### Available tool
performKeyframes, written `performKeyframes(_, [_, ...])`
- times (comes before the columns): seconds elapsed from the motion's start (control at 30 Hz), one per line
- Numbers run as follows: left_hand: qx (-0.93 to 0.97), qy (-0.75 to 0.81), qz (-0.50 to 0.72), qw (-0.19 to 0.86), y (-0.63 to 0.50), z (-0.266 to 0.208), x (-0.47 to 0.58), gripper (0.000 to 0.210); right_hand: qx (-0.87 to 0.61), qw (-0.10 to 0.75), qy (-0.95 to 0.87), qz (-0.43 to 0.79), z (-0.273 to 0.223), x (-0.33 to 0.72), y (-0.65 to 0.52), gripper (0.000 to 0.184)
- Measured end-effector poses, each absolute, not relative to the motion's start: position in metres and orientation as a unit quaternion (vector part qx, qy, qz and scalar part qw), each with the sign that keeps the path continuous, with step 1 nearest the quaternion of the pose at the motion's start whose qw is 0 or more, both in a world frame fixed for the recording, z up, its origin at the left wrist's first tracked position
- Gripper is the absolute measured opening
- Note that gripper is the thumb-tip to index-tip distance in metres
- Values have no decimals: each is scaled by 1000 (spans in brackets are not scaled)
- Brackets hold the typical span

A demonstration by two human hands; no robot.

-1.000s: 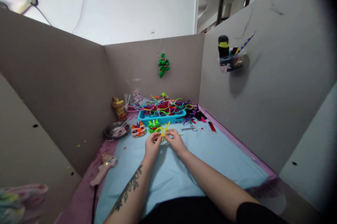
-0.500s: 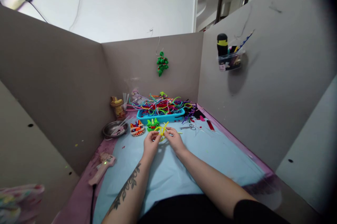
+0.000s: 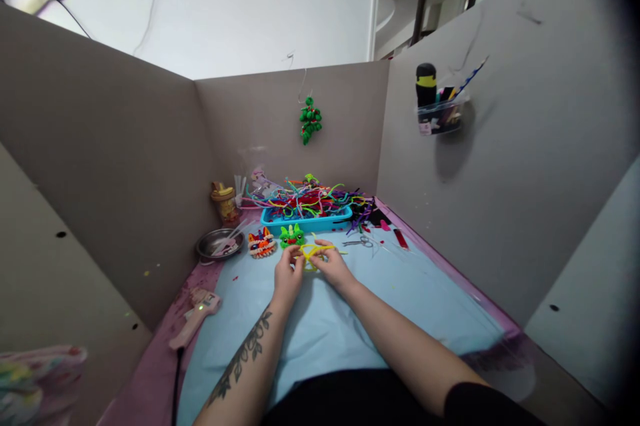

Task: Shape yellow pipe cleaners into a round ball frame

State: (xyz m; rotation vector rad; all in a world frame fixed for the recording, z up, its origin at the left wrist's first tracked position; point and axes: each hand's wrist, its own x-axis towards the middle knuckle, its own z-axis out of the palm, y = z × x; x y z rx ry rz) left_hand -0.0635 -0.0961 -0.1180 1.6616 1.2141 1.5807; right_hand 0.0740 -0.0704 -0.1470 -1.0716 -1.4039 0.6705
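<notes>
Between my hands is a small open frame of bent yellow pipe cleaners point(image 3: 311, 251), held just above the blue cloth. My left hand point(image 3: 289, 269) pinches its left side. On the other side, my right hand point(image 3: 331, 262) grips it with thumb and fingers, and a loose strand runs across those fingers. Right behind the hands sits a green fuzzy animal head point(image 3: 292, 237) with pointed ears. An orange and white fuzzy head point(image 3: 261, 244) stands to its left. How the yellow strands join is too small to make out.
A blue tray point(image 3: 305, 225) heaped with coloured pipe cleaners stands at the back. Scissors point(image 3: 361, 241) lie to the right. A metal bowl point(image 3: 220, 244) and a pink glue gun point(image 3: 196, 319) with a cord are on the left. Grey panels point(image 3: 290, 106) enclose three sides.
The yellow strand that stuck up between my hands now lies over to the right, across my right fingers. My hands have barely shifted, and the view has moved slightly.
</notes>
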Motion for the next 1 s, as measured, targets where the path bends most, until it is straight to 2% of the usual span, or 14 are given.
performKeyframes(0.1, [612, 460, 597, 239, -96, -118, -65, 23, -445, 609, -580, 307, -149, 74, -67, 12])
performKeyframes(0.17, [607, 460, 595, 256, -95, -119, -65, 26, -436, 626, -556, 330, -151, 75, -64, 14])
performKeyframes(0.33, [549, 420, 578, 433, -90, -119, -61, 46, -411, 621, -536, 399, -151, 73, -63, 17])
performKeyframes(0.43, [507, 409, 573, 498, -89, -116, -61, 51, -395, 613, -551, 405, -147, 70, -68, 15])
performKeyframes(0.63, [471, 412, 596, 503, -87, -117, -64, 47, -401, 620, -533, 412, -143, 68, -71, 15])
performKeyframes(1.0, [491, 409, 589, 495, -88, -119, -61, 43, -323, 628, -445, 552, -138, 66, -71, 10])
